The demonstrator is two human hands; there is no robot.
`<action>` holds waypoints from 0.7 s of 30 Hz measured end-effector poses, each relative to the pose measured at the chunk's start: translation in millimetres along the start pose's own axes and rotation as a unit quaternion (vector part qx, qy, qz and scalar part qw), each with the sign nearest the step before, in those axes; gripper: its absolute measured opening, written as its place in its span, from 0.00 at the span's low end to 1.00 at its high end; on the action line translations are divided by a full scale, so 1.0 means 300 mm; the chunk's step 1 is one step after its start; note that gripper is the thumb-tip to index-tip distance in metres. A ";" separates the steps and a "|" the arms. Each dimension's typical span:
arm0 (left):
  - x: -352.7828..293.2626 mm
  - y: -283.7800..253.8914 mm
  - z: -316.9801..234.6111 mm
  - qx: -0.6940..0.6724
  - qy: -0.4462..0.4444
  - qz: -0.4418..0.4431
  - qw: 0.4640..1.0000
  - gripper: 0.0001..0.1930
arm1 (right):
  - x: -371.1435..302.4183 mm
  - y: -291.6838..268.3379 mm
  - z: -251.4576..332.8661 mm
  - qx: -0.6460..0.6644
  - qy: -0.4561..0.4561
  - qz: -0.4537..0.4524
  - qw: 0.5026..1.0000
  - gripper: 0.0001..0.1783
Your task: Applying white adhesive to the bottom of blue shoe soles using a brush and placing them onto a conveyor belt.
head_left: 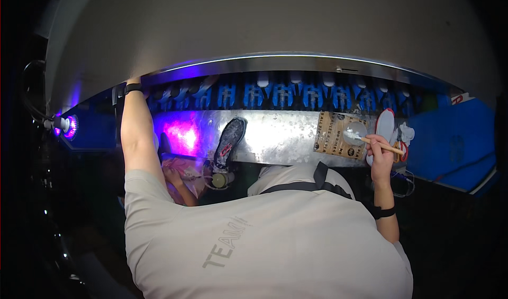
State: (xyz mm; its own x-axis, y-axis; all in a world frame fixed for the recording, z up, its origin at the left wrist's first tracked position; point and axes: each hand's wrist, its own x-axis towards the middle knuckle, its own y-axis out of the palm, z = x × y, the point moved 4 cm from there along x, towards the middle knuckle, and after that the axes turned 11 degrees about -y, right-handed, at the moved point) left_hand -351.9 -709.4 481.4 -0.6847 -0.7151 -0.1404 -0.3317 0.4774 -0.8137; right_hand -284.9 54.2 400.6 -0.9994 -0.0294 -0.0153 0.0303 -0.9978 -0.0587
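Grey hood (275,26) fills the top, hiding the left hand, so its grip cannot be told. On a metal bench (280,135), cardboard (329,136) lies right of a dark shoe-shaped piece (230,139); the right hand (379,153) is closed around a brush (391,148), bristles over the cardboard.

Dark printed capitals and round emblems on a brown cardboard sheet (328,132), grey capital lettering slanting across a pale shirt (270,235), red lettering on a white label (458,99)
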 end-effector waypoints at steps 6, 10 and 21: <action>0.115 -0.165 0.266 -0.024 -0.151 -0.290 0.945 0.20 | 0.009 -0.020 -0.053 -0.043 -0.018 0.054 0.997 0.10; -0.232 -0.077 0.130 -0.190 0.005 -0.417 0.889 0.16 | 0.027 -0.043 -0.108 -0.067 -0.010 0.095 0.993 0.10; -1.012 0.089 -0.118 -0.568 0.099 -0.048 0.816 0.15 | 0.116 -0.103 -0.282 -0.225 -0.119 0.102 0.962 0.09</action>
State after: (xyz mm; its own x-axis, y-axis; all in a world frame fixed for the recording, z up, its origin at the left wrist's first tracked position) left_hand -175.8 -461.5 522.2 -0.6739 -0.7347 0.0782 -0.7005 0.6690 0.2483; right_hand -319.4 89.1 317.6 -0.9453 -0.2881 0.1530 0.1754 -0.8443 -0.5063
